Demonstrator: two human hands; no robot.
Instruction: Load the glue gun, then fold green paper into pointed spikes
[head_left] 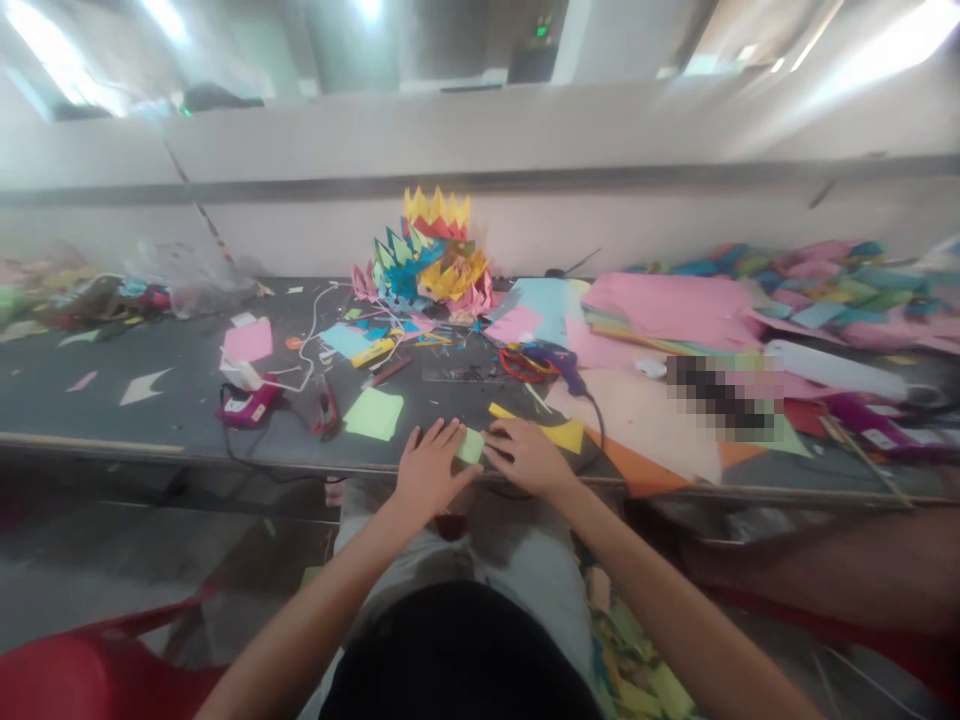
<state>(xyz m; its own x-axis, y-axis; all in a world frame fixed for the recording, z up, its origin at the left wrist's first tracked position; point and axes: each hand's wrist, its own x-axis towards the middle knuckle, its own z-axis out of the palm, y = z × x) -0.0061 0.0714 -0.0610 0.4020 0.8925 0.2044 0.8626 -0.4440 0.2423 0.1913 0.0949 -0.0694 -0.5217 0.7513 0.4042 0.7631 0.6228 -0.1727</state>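
Observation:
A small light green paper piece (470,447) lies at the front edge of the dark table, between my two hands. My left hand (431,465) rests on the table at its left side, fingers spread, fingertips touching or beside the paper. On the right, my right hand (529,458) lies with its fingers apart near the paper's right edge. Left of my hands sits a stack of light green sheets (373,414). A yellow paper piece (564,435) is partly behind my right hand.
Folded paper crowns (435,260) stand at the back. A glue gun (559,362), red scissors (517,364), a yellow cutter (373,352) and a purple power strip (247,404) lie around. Large pink sheets (675,305) cover the right side. A red stool (67,680) stands lower left.

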